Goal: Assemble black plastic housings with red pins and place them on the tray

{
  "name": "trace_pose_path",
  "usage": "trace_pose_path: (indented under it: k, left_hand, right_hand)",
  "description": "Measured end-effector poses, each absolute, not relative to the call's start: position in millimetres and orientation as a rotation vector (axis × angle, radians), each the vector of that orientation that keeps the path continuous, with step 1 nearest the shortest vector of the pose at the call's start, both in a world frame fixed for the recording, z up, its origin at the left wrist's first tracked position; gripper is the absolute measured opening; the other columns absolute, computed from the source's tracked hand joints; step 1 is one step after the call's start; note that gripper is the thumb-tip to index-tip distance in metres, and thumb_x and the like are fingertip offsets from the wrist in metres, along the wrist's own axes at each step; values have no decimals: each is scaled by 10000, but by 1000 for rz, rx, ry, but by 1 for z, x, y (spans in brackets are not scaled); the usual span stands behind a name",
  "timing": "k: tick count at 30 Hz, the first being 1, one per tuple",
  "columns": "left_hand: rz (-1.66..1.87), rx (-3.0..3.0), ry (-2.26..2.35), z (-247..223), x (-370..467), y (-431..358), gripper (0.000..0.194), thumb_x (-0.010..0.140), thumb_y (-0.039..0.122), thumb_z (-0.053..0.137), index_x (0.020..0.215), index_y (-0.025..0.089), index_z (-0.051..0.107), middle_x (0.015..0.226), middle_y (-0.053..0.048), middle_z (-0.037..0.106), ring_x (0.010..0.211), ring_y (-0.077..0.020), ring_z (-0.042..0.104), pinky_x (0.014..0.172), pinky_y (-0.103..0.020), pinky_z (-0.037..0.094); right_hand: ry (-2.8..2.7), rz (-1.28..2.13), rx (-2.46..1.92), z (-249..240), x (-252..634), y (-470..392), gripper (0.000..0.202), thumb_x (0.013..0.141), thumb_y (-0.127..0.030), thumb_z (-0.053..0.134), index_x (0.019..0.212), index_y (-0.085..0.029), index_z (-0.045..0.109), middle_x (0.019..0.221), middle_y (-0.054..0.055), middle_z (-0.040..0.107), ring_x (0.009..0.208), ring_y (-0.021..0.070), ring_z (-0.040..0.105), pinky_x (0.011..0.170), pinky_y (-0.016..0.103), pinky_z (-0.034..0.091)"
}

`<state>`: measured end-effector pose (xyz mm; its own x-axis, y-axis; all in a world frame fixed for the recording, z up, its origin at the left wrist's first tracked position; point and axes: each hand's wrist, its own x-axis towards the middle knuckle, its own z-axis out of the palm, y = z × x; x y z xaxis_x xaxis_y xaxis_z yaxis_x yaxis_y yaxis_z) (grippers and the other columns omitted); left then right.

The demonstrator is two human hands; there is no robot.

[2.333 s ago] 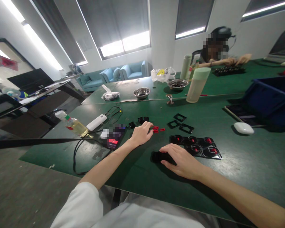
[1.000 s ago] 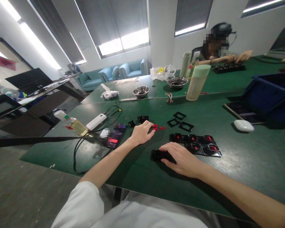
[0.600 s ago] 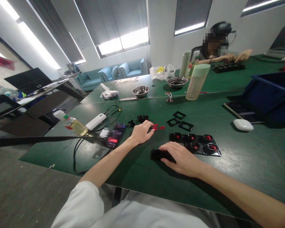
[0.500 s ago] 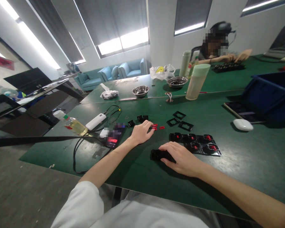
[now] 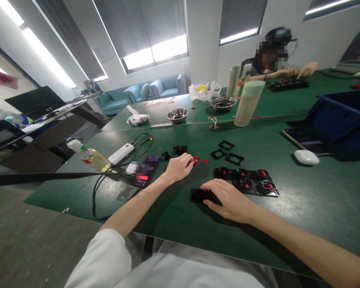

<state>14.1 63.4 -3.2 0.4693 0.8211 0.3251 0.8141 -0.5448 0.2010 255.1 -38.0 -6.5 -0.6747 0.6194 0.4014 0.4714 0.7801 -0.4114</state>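
My right hand (image 5: 228,200) is closed around a black plastic part (image 5: 198,195) lying on the green table, thumb at its near side and fingers over the top. Farther left, my left hand (image 5: 178,167) has its fingers drawn together at several small red plastic pieces (image 5: 195,161); what the fingertips pinch, if anything, is hidden. One red piece (image 5: 204,161) lies apart to the right. Beyond my right hand is a row of black plates with red inserts (image 5: 259,182). Several small black blocks (image 5: 177,150) stand just past my left hand, and black square frames (image 5: 226,154) lie farther back.
To the left are a phone (image 5: 145,172), a white power bank (image 5: 121,153), cables and a tilted bottle (image 5: 94,157). At the back stand metal bowls (image 5: 177,115) and a tall bottle (image 5: 248,105). A blue bin (image 5: 342,116) and white case (image 5: 306,157) are right. Another person works across the table.
My left hand's fingers have curled closer together at the red pieces. My right hand and the black part stay where they were.
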Motion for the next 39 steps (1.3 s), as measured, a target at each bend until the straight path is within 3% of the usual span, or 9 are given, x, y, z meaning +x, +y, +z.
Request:
trace_pose_path:
  k: [7, 21, 39]
  left_hand:
    - [574, 2687, 1517, -2, 14, 62, 273, 1085, 344, 519, 1285, 268, 689, 1217, -43, 705, 966, -184, 723, 757, -258, 557]
    - [613, 2672, 1459, -5, 13, 65, 161, 1063, 280, 571, 1114, 237, 718, 1181, -21, 729, 993, -182, 728, 769, -267, 555]
    - [615, 2693, 1364, -6, 11, 66, 260, 1122, 300, 481, 1292, 234, 666, 1250, -42, 723, 1061, -181, 730, 823, -256, 577]
  right_hand:
    - [-2434, 386, -820, -6, 255, -38, 237, 996, -256, 638, 1228, -216, 606, 1119, 106, 732, 1007, 291, 683, 887, 465, 578]
    - [-2452, 364, -813, -8, 255, -38, 250, 1000, -253, 638, 1236, -191, 589, 1126, 116, 727, 1009, 296, 673, 887, 472, 573]
    - [-2435, 357, -794, -7, 255, -38, 241, 991, -245, 648, 1222, -193, 609, 1106, 109, 735, 990, 290, 681, 874, 451, 562]
